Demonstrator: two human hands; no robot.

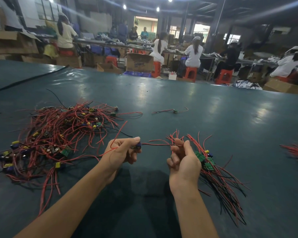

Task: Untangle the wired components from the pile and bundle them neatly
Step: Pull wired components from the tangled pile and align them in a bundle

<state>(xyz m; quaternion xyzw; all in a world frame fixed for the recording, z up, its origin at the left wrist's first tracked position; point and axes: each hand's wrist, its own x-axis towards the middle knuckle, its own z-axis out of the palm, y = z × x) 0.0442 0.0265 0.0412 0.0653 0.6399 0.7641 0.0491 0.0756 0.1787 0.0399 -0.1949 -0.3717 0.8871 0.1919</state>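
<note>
A tangled pile (58,134) of red and black wires with small green boards and yellow and blue parts lies at the left on the dark green table (162,103). My left hand (124,152) pinches one blue component (138,146) just right of the pile. Its red and black leads (158,144) stretch across to my right hand (182,160). That hand grips a bundle (213,172) of gathered components, green boards at the top, wires fanning down and right.
One loose wired component (175,110) lies farther back on the table. More red wires (296,152) lie at the right edge. A black cable (27,79) crosses the far left. Beyond the table, people sit on orange stools at benches among cardboard boxes.
</note>
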